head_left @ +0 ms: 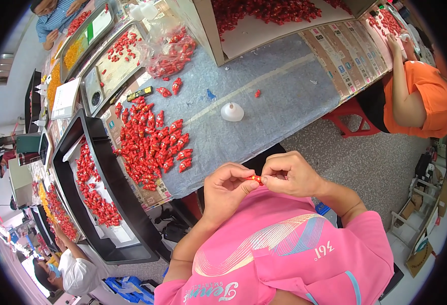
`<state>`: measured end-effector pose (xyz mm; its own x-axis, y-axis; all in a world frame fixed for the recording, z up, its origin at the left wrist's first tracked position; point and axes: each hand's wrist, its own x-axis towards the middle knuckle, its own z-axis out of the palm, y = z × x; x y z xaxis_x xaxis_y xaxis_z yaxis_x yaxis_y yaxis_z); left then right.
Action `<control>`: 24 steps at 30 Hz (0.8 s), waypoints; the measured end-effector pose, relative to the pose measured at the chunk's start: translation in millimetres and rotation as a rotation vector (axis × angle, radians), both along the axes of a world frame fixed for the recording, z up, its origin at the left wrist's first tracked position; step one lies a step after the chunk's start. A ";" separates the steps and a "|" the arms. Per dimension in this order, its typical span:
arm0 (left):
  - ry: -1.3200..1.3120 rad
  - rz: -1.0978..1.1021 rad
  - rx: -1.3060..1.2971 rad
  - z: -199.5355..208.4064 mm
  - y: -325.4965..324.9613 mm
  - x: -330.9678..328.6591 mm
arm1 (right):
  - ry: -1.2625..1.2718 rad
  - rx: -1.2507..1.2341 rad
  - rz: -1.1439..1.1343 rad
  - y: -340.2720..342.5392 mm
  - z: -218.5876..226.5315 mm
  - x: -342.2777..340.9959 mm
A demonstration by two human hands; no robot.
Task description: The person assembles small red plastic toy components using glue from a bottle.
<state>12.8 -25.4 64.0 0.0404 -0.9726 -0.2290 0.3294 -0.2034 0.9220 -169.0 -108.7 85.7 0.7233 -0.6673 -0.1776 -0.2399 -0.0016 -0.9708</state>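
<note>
In front of my chest, my left hand (226, 192) pinches a small red figurine piece with yellow marks (255, 178) between thumb and forefinger. My right hand (293, 175) meets it from the other side, thumb and finger closed on the piece's right end. The fingers cover most of it, so its full shape is hidden. Beyond my left hand, a heap of similar red figurines (152, 145) spreads over the blue-grey tabletop (274, 71). A white cone-shaped bottle with a thin nozzle (232, 112) stands apart on the table, and one tiny red part (257, 93) lies past it.
A black tray (112, 188) with red pieces sits at the left. Behind the heap are a yellow-and-black tube (140, 94) and a plastic bag of red pieces (170, 61). An open box (208, 30) holds more. Co-workers sit around, one in an orange shirt (429, 96).
</note>
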 end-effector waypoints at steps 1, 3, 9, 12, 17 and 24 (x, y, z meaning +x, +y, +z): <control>0.000 0.000 0.006 -0.9 0.5 -0.4 | 0.002 0.004 -0.014 1.1 -1.2 0.1; -0.016 -0.002 0.008 -3.3 1.3 -0.9 | 0.009 -0.013 -0.010 1.4 -2.6 -0.2; 0.009 0.011 0.040 -4.9 -1.1 -2.0 | 0.044 -0.053 -0.038 2.8 -3.0 2.1; 0.112 0.008 0.115 -4.2 -1.1 1.0 | 0.029 -0.045 -0.027 3.1 -2.3 1.9; 0.315 -0.025 0.261 -11.3 0.5 7.9 | -0.014 -0.025 0.021 3.2 -2.2 0.4; 0.520 -0.071 0.341 -10.4 -0.3 12.1 | -0.093 -0.044 0.069 -1.3 3.1 -1.9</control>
<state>24.9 -25.7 53.7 -0.2216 -0.8373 -0.4998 0.6922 -0.4961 0.5241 -171.0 -110.0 88.8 0.7797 -0.6212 -0.0793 -0.1466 -0.0579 -0.9875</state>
